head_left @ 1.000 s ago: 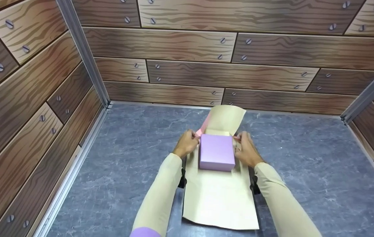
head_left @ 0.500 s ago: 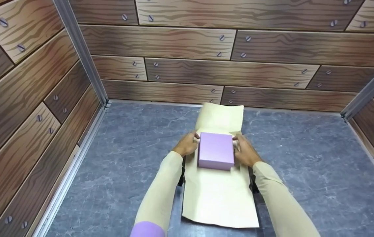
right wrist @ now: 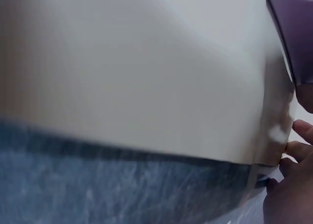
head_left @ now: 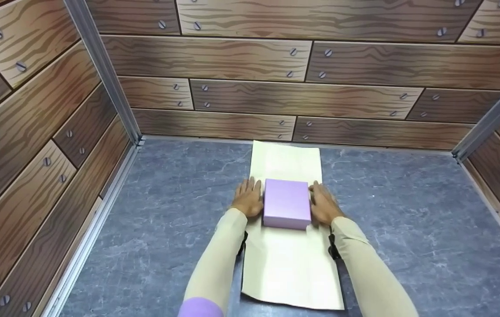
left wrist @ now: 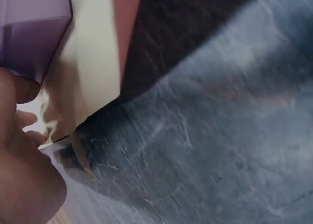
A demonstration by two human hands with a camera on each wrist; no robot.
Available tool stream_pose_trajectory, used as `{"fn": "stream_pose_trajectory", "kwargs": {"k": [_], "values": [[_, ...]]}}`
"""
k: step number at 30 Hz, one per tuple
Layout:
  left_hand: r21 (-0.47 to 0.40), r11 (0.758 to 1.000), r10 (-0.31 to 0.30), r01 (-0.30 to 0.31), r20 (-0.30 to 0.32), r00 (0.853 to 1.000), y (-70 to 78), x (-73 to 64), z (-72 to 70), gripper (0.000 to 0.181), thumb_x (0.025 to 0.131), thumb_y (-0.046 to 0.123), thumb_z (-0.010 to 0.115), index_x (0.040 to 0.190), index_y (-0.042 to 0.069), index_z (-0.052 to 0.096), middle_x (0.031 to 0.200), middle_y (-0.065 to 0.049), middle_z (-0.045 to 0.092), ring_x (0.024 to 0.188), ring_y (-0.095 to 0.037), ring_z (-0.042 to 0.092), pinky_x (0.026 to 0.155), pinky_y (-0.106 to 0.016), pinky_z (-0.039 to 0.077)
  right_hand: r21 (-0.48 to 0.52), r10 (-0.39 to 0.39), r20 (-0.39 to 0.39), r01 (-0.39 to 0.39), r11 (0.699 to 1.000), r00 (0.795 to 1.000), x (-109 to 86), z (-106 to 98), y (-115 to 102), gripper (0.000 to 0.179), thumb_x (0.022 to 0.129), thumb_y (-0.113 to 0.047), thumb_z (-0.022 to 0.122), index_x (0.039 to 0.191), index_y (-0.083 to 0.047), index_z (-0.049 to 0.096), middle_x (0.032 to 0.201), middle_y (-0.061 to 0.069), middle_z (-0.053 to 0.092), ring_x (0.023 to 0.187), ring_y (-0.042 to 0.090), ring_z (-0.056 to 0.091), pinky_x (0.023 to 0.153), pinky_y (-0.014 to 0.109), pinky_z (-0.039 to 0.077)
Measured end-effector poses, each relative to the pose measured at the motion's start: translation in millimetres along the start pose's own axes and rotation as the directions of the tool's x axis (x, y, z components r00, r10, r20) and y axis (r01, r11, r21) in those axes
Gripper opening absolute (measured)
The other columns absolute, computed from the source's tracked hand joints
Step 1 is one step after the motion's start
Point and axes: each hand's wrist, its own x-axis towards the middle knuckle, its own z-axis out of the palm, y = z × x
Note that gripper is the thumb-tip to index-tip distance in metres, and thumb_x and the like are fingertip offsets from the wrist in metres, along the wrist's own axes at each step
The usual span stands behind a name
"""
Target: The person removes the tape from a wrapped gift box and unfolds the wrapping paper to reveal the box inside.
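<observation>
A purple box [head_left: 287, 201] sits on a long cream sheet of paper [head_left: 292, 273], seen in the head view. My left hand [head_left: 248, 197] rests along the box's left side, fingers stretched forward over the paper's edge. On the other side my right hand [head_left: 324, 203] lies with its fingers extended beside the box. In the left wrist view the left thumb [left wrist: 24, 89] is at the lower corner of the box, and the paper's pink underside [left wrist: 128, 18] shows. The right wrist view has the right fingers [right wrist: 298, 150] at the paper's edge, close to the box.
A dark blue marbled surface [head_left: 179, 211] lies under the paper. Wood-patterned walls [head_left: 241, 97] with printed screws stand at the back and both sides, joined by metal corner posts [head_left: 104, 75]. The paper's far end reaches close to the back wall.
The far end of the paper, earlier curled up with pink showing, has come down and lies flatter. Both hands have gone from pinching the paper's edges to extended fingers beside the box.
</observation>
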Motion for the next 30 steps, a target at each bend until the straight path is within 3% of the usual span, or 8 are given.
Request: {"fn": "stream_pose_trajectory", "kwargs": {"k": [5,10,15,23,26,30], "values": [[0.068,0.998,-0.012,0.014,-0.029,1.000,1.7,-5.1,1.1,0.061,0.104,0.022,0.048,0.159,0.004,0.028,0.166,-0.019,0.020,0.153,-0.036,0.016,0.125,-0.049,0.012,-0.017,-0.003,0.021,0.004,1.000,1.000,-1.9,0,2,0.069,0.094,-0.001,0.046,0.152,0.017,0.014,0.154,0.033,0.034,0.149,0.051,0.011,0.121,0.061,0.002],[0.114,0.993,-0.037,0.041,-0.036,0.999,4.8,-7.6,3.6,0.056,0.107,0.024,0.041,0.159,0.007,0.029,0.166,-0.016,0.021,0.153,-0.035,0.019,0.124,-0.049,0.014,-0.041,-0.023,0.040,0.024,0.999,0.999,-2.4,-1,5,0.070,0.094,0.000,0.046,0.153,0.015,0.013,0.156,0.034,0.030,0.149,0.051,0.011,0.120,0.064,0.000],[0.142,0.987,-0.074,0.076,-0.020,0.997,3.2,-0.1,11.8,0.056,0.108,0.026,0.034,0.161,0.010,0.024,0.168,-0.014,0.016,0.154,-0.033,0.014,0.125,-0.047,0.010,-0.037,-0.024,0.075,0.027,0.999,0.997,-0.7,-5,6,0.074,0.092,0.001,0.047,0.155,0.013,0.010,0.159,0.035,0.021,0.150,0.050,0.008,0.118,0.066,-0.005],[0.162,0.984,-0.069,0.071,-0.016,0.997,-3.3,8.9,22.9,0.058,0.109,0.029,0.032,0.163,0.012,0.020,0.169,-0.013,0.012,0.155,-0.033,0.011,0.125,-0.047,0.009,-0.041,-0.040,0.122,0.045,0.998,0.992,-0.3,-10,7,0.073,0.092,0.002,0.045,0.155,0.013,0.011,0.160,0.036,0.013,0.149,0.052,0.004,0.117,0.067,-0.009],[0.129,0.990,-0.043,0.049,-0.054,0.998,-0.3,7.2,19.2,0.055,0.109,0.027,0.034,0.161,0.010,0.026,0.168,-0.014,0.017,0.154,-0.033,0.015,0.125,-0.048,0.013,-0.055,-0.046,0.109,0.052,0.997,0.993,-0.2,-15,5,0.070,0.089,0.003,0.048,0.153,0.014,0.021,0.159,0.037,0.014,0.149,0.053,0.005,0.117,0.068,-0.003],[0.040,0.999,0.019,-0.012,-0.179,0.984,4.0,0.2,10.7,0.050,0.109,0.023,0.039,0.155,0.004,0.038,0.163,-0.017,0.028,0.150,-0.035,0.026,0.122,-0.048,0.022,-0.017,-0.072,0.007,0.072,0.997,0.997,-2.5,-24,0,0.058,0.091,0.003,0.050,0.145,0.017,0.037,0.155,0.040,0.025,0.146,0.054,0.020,0.119,0.064,0.012]]}}
